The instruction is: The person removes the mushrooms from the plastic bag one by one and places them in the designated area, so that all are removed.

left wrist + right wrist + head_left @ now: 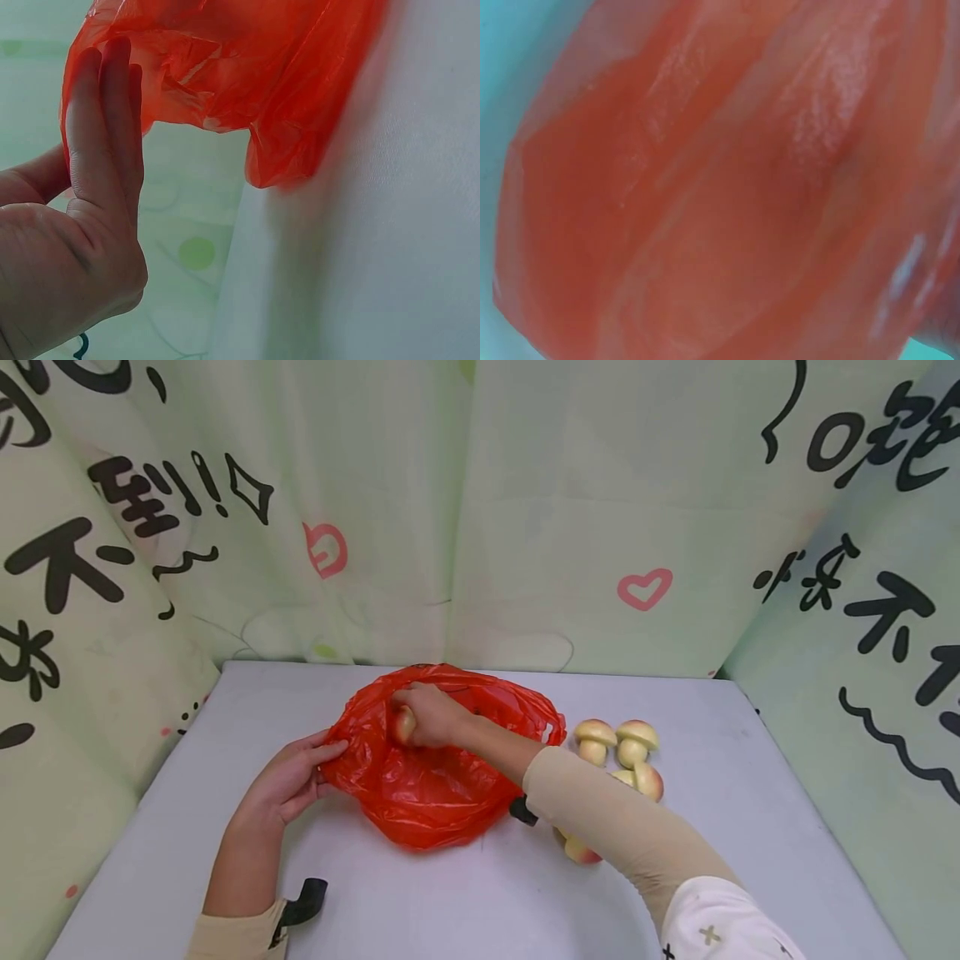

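Note:
A red plastic bag (442, 806) sits on the table with its mouth spread open toward me. My left hand (288, 777) pinches the bag's left rim, thumb on the inner side and fingers outside. The left wrist view shows those fingers (105, 135) nearly straight against the thin red film (225, 67). Reaching across from the right, my right hand (435, 714) is inside the bag mouth and grips a mushroom (406, 724) with a pale, reddish surface. Red film (705, 187) fills most of the right wrist view and hides that hand's fingers.
Right of the bag lie several mushrooms (636, 742) with cream stems and reddish caps. Another mushroom (581, 850) is partly hidden under the right sleeve (615, 810). The white table (390, 902) is bordered by a pale green curtain (540, 568) with printed writing.

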The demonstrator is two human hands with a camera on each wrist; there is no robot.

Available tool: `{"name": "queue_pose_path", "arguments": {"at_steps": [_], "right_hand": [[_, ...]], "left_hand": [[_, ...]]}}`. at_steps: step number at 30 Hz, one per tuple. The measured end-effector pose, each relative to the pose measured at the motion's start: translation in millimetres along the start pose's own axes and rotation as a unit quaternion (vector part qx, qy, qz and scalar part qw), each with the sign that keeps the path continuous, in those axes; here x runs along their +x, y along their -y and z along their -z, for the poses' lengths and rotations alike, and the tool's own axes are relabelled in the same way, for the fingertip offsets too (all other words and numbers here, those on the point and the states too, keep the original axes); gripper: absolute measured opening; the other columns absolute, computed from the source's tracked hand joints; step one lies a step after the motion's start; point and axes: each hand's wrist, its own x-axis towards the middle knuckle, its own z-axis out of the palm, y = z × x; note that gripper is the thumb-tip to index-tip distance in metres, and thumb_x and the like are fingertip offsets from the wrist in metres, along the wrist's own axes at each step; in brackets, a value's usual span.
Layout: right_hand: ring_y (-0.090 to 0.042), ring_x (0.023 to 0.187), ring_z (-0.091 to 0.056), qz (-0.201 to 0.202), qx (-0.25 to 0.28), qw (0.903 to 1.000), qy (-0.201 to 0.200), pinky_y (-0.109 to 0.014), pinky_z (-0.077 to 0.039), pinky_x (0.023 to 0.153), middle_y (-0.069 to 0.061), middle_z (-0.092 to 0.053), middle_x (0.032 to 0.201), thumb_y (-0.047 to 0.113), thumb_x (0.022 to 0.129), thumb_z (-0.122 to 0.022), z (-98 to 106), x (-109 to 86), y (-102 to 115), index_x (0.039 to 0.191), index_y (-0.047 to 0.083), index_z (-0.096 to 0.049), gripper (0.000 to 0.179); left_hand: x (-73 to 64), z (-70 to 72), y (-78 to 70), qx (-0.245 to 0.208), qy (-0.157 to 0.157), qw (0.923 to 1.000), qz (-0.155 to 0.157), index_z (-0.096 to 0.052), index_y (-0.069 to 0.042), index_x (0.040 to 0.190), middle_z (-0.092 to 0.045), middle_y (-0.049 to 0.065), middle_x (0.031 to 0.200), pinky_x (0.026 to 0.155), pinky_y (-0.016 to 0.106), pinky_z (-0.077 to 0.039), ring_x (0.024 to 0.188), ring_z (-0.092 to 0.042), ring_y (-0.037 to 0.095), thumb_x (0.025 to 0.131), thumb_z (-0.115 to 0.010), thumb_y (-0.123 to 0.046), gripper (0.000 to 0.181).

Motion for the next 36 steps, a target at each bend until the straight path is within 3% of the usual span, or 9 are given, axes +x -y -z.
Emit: {"name": "queue_pose_path", "arguments": {"at_steps": [21, 36], "right_hand": [[-0.021, 0.113, -0.055, 0.019, 0.01, 0.9998, 0.001, -0.03, -0.061, 0.088, -0.004, -0.065, 0.125, 0.013, 0.09, -0.078, 1, -5.5, -3, 0.137, 0.012, -0.062, 0.049], [-0.019, 0.115, -0.056, 0.033, 0.026, 0.999, 0.014, -0.026, -0.06, 0.083, -0.003, -0.065, 0.124, 0.017, 0.088, -0.083, 9, -37.1, -1, 0.134, 0.011, -0.065, 0.049]], "left_hand": [[1.2, -0.7, 1.0, -0.004, -0.003, 1.0, 0.005, -0.037, -0.012, 0.161, -0.068, -0.006, 0.124, 0.091, 0.028, -0.061, 0.104, -0.073, 0.012, 0.106, -0.062, -0.029, 0.062], [-0.5, -0.4, -0.5, 0.002, -0.001, 1.0, 0.001, -0.035, -0.011, 0.162, -0.07, -0.007, 0.119, 0.089, 0.025, -0.062, 0.1, -0.073, 0.011, 0.107, -0.061, -0.028, 0.064]]}}
